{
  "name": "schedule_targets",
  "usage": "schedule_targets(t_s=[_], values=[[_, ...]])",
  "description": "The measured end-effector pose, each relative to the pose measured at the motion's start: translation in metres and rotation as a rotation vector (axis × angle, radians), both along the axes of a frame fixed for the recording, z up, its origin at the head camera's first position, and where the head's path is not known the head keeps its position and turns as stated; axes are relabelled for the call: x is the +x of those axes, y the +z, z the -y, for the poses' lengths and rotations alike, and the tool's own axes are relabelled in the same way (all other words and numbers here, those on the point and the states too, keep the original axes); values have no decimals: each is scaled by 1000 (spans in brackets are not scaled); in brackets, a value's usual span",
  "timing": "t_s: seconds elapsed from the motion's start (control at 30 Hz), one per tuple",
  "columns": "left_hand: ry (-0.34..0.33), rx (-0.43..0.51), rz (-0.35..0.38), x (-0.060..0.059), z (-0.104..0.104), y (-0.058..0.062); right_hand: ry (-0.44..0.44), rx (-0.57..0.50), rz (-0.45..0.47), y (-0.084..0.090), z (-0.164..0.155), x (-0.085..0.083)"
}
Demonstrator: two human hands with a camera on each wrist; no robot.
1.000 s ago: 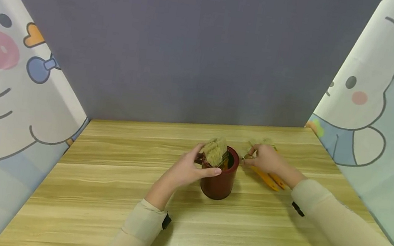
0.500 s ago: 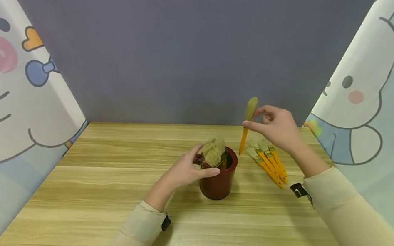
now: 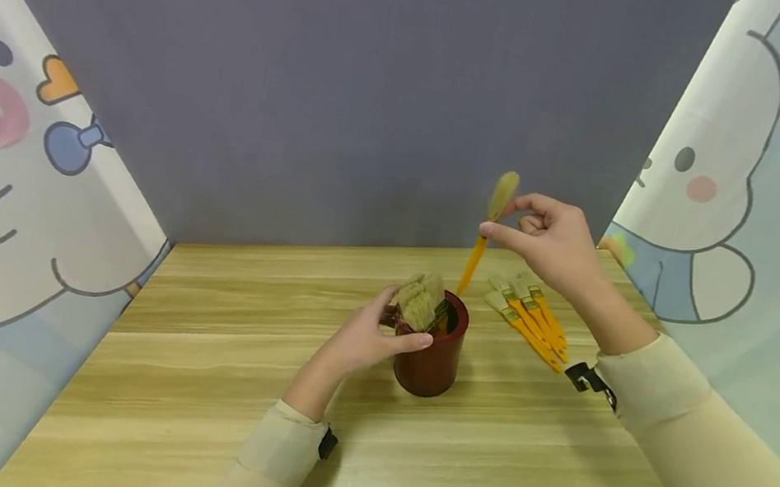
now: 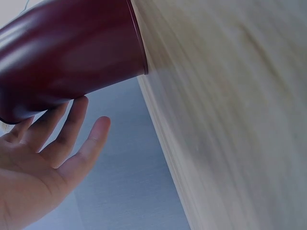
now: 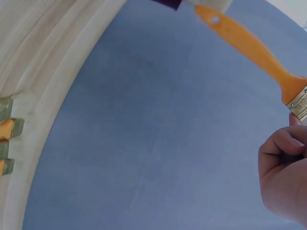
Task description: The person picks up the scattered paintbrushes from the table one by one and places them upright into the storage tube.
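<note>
An orange-handled paintbrush [image 3: 482,240] is pinched by the right hand [image 3: 553,241] above the dark red cup [image 3: 431,357]; the cup is gripped by the left hand [image 3: 365,340].

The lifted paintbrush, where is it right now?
In the head view, the paintbrush hangs handle-down from the right hand, just above and right of the dark red cup.

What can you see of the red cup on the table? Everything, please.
The red cup is a dark red, glossy cylinder, plastic by the look, standing upright on the wooden table with its mouth open. Several brushes stand in it, tan bristles up, leaning toward its left rim. The left hand holds it from the left, thumb across the front wall near the rim, fingers round the far side. The right hand pinches another brush above it, handle tip close over the mouth.
</note>
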State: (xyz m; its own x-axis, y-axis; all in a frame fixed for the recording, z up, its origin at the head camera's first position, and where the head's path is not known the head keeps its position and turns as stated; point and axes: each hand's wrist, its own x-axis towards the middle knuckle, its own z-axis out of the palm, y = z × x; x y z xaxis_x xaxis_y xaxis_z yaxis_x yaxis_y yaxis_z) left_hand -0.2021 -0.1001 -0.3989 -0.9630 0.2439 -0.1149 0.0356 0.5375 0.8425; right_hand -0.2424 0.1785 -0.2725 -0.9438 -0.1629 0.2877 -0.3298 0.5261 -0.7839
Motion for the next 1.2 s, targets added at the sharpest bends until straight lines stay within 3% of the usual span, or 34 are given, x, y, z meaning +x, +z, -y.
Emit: schedule_targets(t_s=[0.23,0.5,1.2], values=[[14,0,-5,-1,-2,-3,60,-28,73,-11,3,2],[6,20,-8,-1,-1,-3,162,49,98,-46,20,4],[19,15,-7,0,-2,-4,191,120,85,-76,22,1]])
